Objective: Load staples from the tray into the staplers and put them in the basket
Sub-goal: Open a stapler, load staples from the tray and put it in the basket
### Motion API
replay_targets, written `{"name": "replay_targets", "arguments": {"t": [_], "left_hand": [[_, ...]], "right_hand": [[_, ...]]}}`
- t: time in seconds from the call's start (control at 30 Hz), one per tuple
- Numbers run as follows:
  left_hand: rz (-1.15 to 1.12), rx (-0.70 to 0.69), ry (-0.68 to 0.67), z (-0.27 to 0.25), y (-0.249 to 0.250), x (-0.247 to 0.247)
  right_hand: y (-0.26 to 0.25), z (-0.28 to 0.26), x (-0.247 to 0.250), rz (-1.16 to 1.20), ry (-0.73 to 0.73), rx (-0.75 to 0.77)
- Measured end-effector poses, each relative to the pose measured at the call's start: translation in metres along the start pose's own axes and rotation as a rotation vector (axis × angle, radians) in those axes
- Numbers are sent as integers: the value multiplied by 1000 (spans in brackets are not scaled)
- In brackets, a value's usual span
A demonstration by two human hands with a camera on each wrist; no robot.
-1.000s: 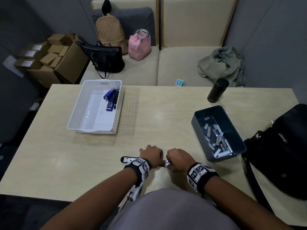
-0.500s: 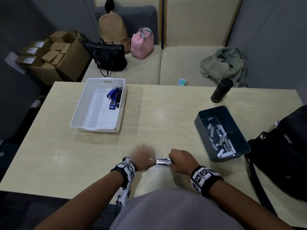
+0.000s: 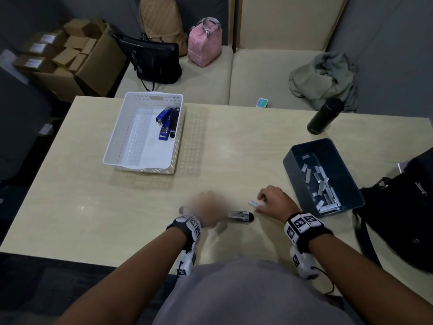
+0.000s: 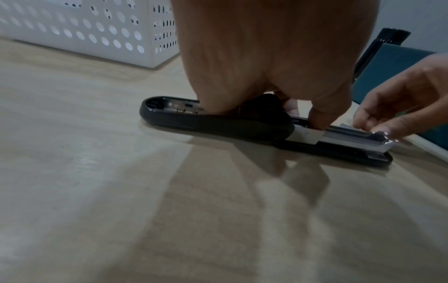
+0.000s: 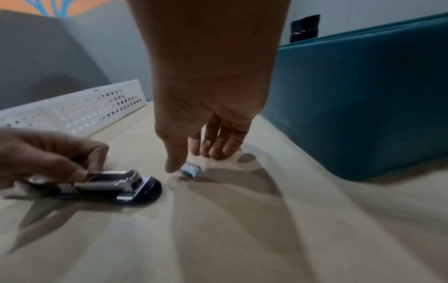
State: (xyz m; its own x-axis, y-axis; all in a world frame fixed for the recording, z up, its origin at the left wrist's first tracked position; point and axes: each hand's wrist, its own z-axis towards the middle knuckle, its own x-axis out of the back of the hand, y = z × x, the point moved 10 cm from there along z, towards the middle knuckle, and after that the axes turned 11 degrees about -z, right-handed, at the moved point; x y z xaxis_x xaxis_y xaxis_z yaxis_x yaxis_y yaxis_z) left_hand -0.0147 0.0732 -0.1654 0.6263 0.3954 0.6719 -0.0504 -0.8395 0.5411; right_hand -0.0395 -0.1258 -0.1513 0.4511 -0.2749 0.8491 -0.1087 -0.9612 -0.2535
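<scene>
A person's left hand (image 3: 208, 211) pins an opened black stapler (image 3: 240, 216) near the table's front edge while the right hand (image 3: 273, 201), fingers loose, reaches for 1 staple strip (image 3: 253, 203) beside it, which could skid away or snap.

Both forearms reach forward, close together. The left hand (image 3: 207, 207) curls downward in a grip; the right hand (image 3: 273, 200) hangs with fingers loosely bent.

— The stapler (image 4: 218, 122)?
— Matt black plastic shell, shiny metal rail.
— The table (image 3: 117, 207)?
— Pale wood grain, smooth, slight sheen.
— Basket (image 3: 121, 137) and tray (image 5: 363, 95)?
— Perforated white plastic; smooth matt blue-grey plastic.
</scene>
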Motion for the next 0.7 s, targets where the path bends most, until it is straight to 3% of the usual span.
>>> {"name": "replay_targets", "arguments": {"t": [0.17,0.3,0.43,0.53,0.7], "left_hand": [[6,1,-8,3,-1,0],[2,4,-18,6,-2,1],[-15,8,-10,7,-3,2],[-38,14,27,10,-1,6],[-27,34,23,13,0,6]], "right_hand": [[-11,1,-5,-86,18,3],[-15,3,7,102,74,4],[-32,-2,5,341,-38,107],[-46,0,4,315,-123,183],[-50,3,9,336,-137,150]]}}
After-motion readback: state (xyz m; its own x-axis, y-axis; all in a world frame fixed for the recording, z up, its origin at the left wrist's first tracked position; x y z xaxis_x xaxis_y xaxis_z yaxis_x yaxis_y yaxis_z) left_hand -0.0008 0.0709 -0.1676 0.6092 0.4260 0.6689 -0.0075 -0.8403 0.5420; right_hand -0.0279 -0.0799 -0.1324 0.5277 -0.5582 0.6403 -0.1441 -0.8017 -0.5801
